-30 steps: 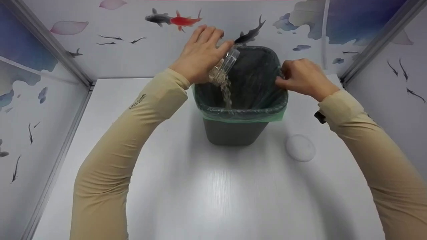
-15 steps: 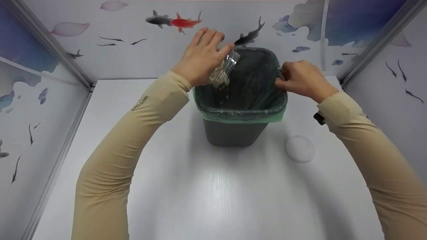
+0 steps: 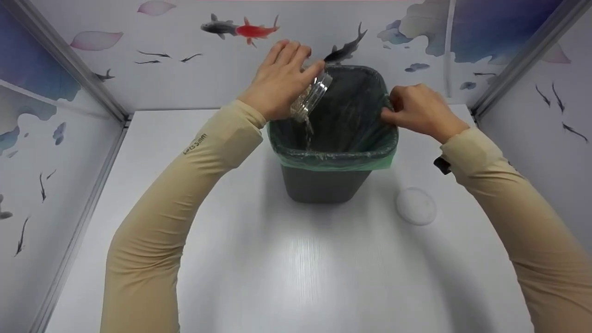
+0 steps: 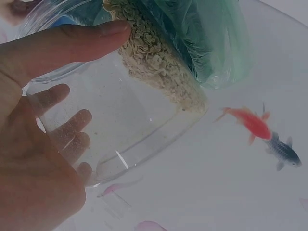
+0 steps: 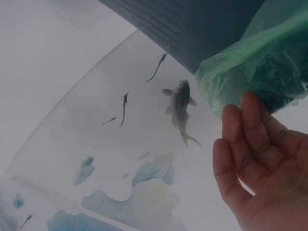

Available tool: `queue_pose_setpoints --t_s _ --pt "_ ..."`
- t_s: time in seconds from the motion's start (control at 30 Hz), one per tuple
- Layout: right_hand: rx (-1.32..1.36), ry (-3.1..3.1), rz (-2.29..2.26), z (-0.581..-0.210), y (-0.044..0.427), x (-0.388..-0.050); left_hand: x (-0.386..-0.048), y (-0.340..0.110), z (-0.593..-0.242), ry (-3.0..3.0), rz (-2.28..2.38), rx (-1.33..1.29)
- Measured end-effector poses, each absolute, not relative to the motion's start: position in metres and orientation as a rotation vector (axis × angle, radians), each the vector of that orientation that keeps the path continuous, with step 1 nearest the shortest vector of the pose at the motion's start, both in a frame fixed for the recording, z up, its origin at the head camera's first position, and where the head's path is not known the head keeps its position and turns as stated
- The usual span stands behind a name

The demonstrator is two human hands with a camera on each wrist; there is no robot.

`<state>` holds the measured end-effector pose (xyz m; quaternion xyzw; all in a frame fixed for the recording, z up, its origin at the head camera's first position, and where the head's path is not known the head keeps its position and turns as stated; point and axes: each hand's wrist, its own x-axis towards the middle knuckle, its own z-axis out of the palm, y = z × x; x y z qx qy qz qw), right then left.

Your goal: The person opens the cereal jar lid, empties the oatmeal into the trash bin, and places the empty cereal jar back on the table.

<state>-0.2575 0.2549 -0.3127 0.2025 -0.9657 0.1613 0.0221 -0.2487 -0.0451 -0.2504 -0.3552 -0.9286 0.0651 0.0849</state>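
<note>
- Head view: the grey bin is standing near the back edge of the white desk, and the printed wall is rising just behind it.
- Head view: the desk is stretching out to both sides of the bin and a long way toward me; a round translucent disc is lying flat on it, to the right of the bin's foot.
- Head view: my hands are staying apart, one at each side of the bin's mouth. My left hand is gripping a clear jar, tilted mouth-down over the bin's left side, and a thin trickle of pale flakes is dropping inside.
- Head view: my right hand is pinching the bin's right rim, where the green liner is folding over.
- Left wrist view: my thumb is pressing across the jar near its mouth, while my fingers are showing through the clear wall from the other side. Flakes are heaping along one side, with the liner hanging beyond.
- Right wrist view: my fingers are reaching up close together, tips touching the liner's loose hem beside the bin's dark side; my thumb is hiding from this camera.
</note>
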Motion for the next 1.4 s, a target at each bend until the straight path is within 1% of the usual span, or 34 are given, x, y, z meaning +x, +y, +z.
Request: queue_pose_setpoints --t_s 0.53,1.4 --pt "0.616 -2.999 0.454 -0.3098 0.2524 -0.2511 -0.2458 -0.0404 -0.2505 -2.787 0.222 -1.069" --pt "0.631 -2.976 0.461 -0.3115 0.2521 -0.2541 -0.2453 -0.0398 -0.2531 -2.767 0.238 -1.047"
